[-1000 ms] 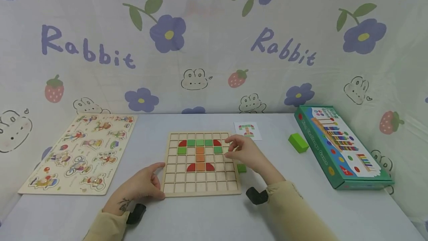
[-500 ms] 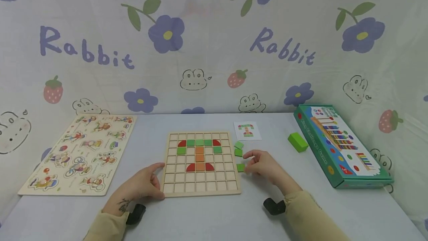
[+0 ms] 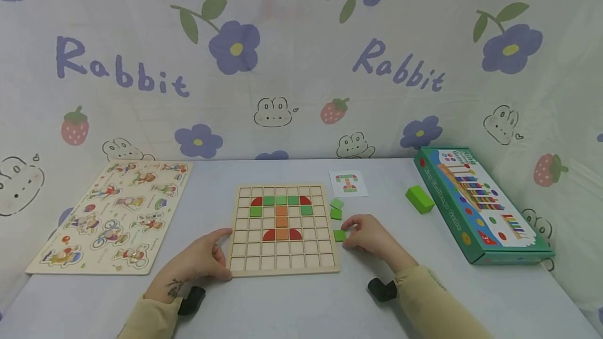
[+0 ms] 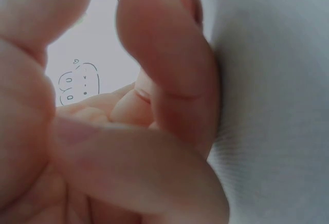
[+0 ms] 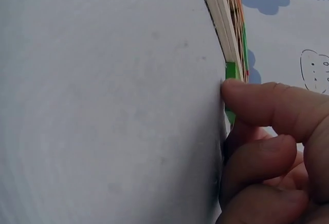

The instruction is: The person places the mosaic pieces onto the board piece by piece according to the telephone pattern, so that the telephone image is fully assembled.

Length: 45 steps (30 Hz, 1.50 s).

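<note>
A wooden grid board (image 3: 289, 262) lies flat on the table, with green squares, orange squares (image 3: 281, 222) and red quarter-circle pieces in its cells. My left hand (image 3: 200, 259) rests at the board's left side, index finger and thumb touching the edge apart from each other. In the left wrist view, that hand's fingers (image 4: 164, 75) hide most of the board. Beside the right edge, my right hand (image 3: 369, 234) pinches a green square tile (image 3: 339, 236) by its right end. The right wrist view shows the thumb partly covering this tile (image 5: 231, 70).
Two more green tiles (image 3: 336, 214) lie just beyond my right hand. Behind them is a picture card (image 3: 349, 184) with a similar pattern. A green block (image 3: 420, 200) and a green game box (image 3: 485, 208) stand at the right; a picture puzzle board (image 3: 113, 218) lies left.
My right hand has come back from above the board's upper right, uncovering two green tiles, and closed in on the tile at the right edge. The left hand has stayed still.
</note>
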Tool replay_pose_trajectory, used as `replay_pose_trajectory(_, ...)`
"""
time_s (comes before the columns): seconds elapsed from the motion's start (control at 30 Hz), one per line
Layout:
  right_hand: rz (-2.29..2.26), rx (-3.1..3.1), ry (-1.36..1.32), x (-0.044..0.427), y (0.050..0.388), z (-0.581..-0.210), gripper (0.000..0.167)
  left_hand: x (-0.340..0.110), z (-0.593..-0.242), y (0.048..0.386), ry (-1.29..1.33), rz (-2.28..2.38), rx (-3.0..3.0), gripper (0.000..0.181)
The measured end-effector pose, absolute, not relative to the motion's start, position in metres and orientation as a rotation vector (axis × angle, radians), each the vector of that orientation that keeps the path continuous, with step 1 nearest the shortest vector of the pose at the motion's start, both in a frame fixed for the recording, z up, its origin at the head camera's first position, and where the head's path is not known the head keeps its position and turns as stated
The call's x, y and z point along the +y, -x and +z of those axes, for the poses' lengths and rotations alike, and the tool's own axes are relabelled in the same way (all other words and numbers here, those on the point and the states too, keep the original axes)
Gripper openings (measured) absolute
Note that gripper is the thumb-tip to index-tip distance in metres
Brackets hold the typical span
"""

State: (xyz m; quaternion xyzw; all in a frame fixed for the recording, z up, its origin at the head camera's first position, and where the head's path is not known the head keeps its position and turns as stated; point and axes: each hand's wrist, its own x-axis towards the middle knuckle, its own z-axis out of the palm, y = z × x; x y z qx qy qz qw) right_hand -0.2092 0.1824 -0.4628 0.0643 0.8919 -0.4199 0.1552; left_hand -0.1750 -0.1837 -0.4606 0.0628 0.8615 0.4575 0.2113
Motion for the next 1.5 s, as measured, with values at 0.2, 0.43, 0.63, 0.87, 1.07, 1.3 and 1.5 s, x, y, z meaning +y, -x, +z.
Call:
replay_pose_trajectory(0.2,-1.157,2.607,-0.185,0.183,0.21,-0.463,0.025,-0.184,-0.461,0.175,-0.187,1.275,2.385,0.099)
replay_pose_trajectory(0.43,-1.162,2.624,-0.218,0.182,0.207,-0.458,0.027,-0.183,-0.461,0.174,-0.182,1.273,2.387,0.099)
replay_pose_trajectory(0.63,-1.251,2.604,-0.121,0.163,0.202,-0.451,0.028,-0.183,-0.461,0.174,-0.178,1.273,2.397,0.099)
replay_pose_trajectory(0.87,-1.178,2.656,0.066,0.131,0.193,-0.446,0.023,-0.185,-0.461,0.175,-0.193,1.276,2.391,0.1)
replay_pose_trajectory(1.07,-1.05,2.72,0.176,0.111,0.186,-0.444,0.019,-0.185,-0.46,0.175,-0.211,1.274,2.398,0.1)
replay_pose_trajectory(1.3,-0.954,2.745,0.185,0.099,0.184,-0.445,0.018,-0.184,-0.459,0.174,-0.206,1.262,2.41,0.099)
replay_pose_trajectory(1.5,-0.918,2.785,0.228,0.093,0.182,-0.446,0.019,-0.183,-0.459,0.174,-0.181,1.259,2.418,0.098)
